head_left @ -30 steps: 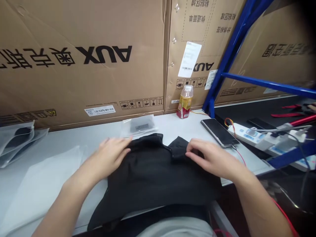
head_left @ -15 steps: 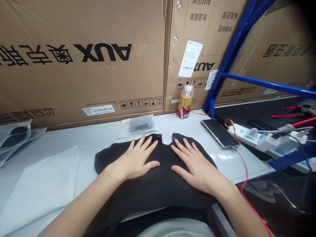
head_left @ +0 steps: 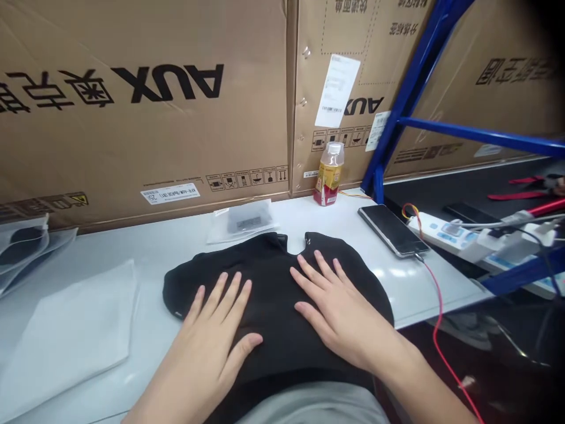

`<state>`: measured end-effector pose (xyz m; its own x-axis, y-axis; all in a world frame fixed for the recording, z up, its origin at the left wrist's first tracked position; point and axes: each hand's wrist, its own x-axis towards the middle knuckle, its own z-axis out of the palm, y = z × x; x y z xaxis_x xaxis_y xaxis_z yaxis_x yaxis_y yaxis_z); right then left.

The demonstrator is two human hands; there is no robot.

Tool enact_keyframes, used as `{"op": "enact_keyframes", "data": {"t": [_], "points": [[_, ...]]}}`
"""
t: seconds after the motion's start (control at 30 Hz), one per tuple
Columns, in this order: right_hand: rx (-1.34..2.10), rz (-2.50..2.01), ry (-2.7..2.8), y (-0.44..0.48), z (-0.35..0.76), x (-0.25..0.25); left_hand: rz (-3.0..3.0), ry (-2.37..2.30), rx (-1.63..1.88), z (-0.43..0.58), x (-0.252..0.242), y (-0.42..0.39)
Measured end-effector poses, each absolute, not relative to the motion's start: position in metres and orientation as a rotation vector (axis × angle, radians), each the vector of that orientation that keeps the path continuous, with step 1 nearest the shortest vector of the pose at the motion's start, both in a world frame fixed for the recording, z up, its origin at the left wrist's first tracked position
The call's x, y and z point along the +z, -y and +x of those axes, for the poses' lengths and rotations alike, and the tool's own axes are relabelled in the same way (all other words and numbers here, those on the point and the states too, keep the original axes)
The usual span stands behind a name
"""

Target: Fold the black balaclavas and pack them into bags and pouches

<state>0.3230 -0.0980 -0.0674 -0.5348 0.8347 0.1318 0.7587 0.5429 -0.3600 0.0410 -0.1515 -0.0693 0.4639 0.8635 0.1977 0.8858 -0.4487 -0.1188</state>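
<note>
A black garment [head_left: 273,259] lies spread on the white table [head_left: 154,241], its lower part hanging over the near edge toward me. My left hand [head_left: 216,330] rests flat on the garment's left half, fingers stretched out and slightly apart. My right hand [head_left: 335,306] lies flat on the right half, fingers spread and pointing toward the collar opening. Neither hand holds anything.
Large cardboard boxes [head_left: 145,100] wall off the back. A clear bag with a dark item [head_left: 242,221] lies behind the garment, a flat white bag [head_left: 66,330] at left. A drink bottle [head_left: 329,174], a phone [head_left: 391,229], a power strip [head_left: 445,232] and a blue rack post [head_left: 410,88] stand right.
Both hands went from gripping the garment's top edge to lying flat on it, then slid back toward me over the cloth. The garment now lies flatter and wider.
</note>
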Motion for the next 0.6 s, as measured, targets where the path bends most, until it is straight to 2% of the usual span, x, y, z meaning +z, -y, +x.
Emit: {"op": "enact_keyframes", "data": {"t": [0.2,0.37,0.6], "points": [[0.431,-1.424,2.465,0.094,0.333,-0.072,-2.464,1.645,-0.208,0.024,-0.083,0.166],[0.438,-1.456,2.504,0.094,0.335,-0.071,-2.501,1.642,-0.167,0.017,-0.067,0.162],[0.412,-1.455,2.523,0.095,0.332,-0.07,-2.312,1.807,0.002,-0.01,-0.008,0.061]]}}
